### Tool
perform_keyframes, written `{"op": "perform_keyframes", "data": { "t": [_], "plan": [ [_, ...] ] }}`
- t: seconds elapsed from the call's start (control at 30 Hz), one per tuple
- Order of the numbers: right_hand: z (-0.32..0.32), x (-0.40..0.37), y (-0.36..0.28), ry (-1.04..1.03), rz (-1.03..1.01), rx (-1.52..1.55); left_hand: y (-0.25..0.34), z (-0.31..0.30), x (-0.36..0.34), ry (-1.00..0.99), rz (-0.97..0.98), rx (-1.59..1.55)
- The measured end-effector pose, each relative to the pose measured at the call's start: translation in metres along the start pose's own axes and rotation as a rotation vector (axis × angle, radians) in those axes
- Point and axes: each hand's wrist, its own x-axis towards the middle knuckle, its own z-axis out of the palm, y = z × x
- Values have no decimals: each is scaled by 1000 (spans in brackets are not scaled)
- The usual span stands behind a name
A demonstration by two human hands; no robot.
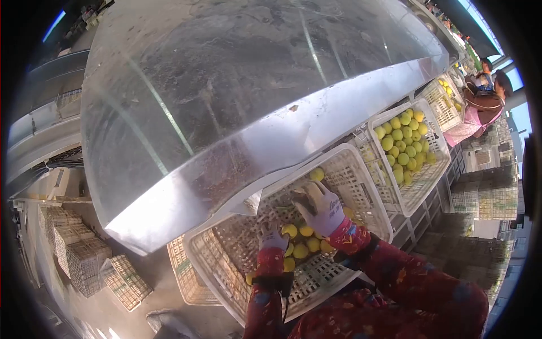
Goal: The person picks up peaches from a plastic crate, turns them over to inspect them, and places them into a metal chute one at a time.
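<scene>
My left hand [272, 237], in a pale glove with darker fingers, reaches down into a white slatted plastic crate [370, 192]. Its fingers are slightly apart, and a yellow round fruit [289, 230] lies right beside it. Also gloved, my right hand [317, 208] is over the middle of the same crate, fingers stretched forward and apart, with no fruit visible in it. A green-yellow fruit [317, 174] lies just beyond its fingertips. Several more yellow fruits [301, 251] rest on the crate floor between and below my hands. Part of the crate floor is hidden by my hands and sleeves.
A large metal-edged tray or table [271, 121] rises directly beyond the crate. To the right stands another crate [402, 195] full of yellow-green fruit [403, 141]. A person [483, 107] is farther right. Stacked crates [79, 248] stand on the floor at left.
</scene>
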Motion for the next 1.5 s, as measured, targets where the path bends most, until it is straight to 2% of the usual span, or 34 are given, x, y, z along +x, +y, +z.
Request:
{"op": "perform_keyframes", "data": {
  "t": [0.1, 0.17, 0.23, 0.27, 0.3, 0.33, 0.37, 0.47, 0.5, 0.57, 0.63, 0.73, 0.77, 0.87, 0.9, 0.97, 1.0, 1.07, 1.1, 1.2, 1.23, 1.3, 1.37, 1.43, 1.5],
  "plan": [
    [26, -16, 128, -216, 466, -405, 9, 37, 32, -198, 14, 174],
    [60, -4, 206, -259, 478, -564, 0, 62, 46, -164, 21, 113],
    [75, 5, 212, -255, 424, -814, -11, 74, 47, -79, 73, 3],
    [79, 11, 211, -244, 496, -718, -12, 69, 49, -32, 101, -46],
    [83, 16, 210, -238, 567, -620, -16, 64, 48, -30, 67, -274],
    [85, 18, 206, -236, 638, -520, -22, 57, 42, -28, 31, -502],
    [84, 13, 196, -203, 570, -467, -25, 45, 31, -23, -6, -732],
    [63, -14, 150, -126, 338, -239, -16, -1, -4, 151, 183, -1035],
    [47, -23, 121, -119, 246, -109, -18, -8, -13, 210, 296, -1113],
    [15, -34, 59, -77, 67, 79, -10, -32, -40, 264, 370, -1221],
    [-11, -37, -5, -15, -107, 194, 26, -82, -88, 316, 448, -1383],
    [-23, -33, -61, 104, -136, 319, 9, -89, -121, 315, 514, -1473],
    [-25, -27, -75, 108, -143, 324, 13, -94, -130, 392, 545, -1540],
    [-8, 1, -96, 225, -257, 154, 16, -111, -157, 507, 518, -1527],
    [2, 13, -100, 202, -216, 199, 16, -118, -164, 488, 451, -1545],
    [28, 55, -103, 139, -172, 76, 16, -128, -175, 442, 306, -1585],
    [35, 67, -105, 111, -150, 14, 15, -129, -173, 483, 379, -1572],
    [25, 68, -110, 99, -116, 81, 16, -137, -162, 561, 536, -1531],
    [17, 64, -111, 85, -93, 111, 26, -148, -167, 492, 517, -1659],
    [-10, 33, -110, 49, -308, 254, 37, -164, -168, 372, 540, -1869],
    [-16, 22, -115, 11, -381, 273, 35, -162, -163, 293, 610, -1970],
    [-20, -4, -123, -139, -513, 218, 44, -164, -163, 245, 549, -1935],
    [-5, -15, -134, 66, -455, 60, 38, -158, -156, 209, 434, -1829],
    [10, -13, -130, 231, -427, -90, 42, -155, -146, 322, 456, -1678],
    [9, -8, -127, 167, -421, -78, 39, -155, -135, 468, 452, -1444]
  ]
}}
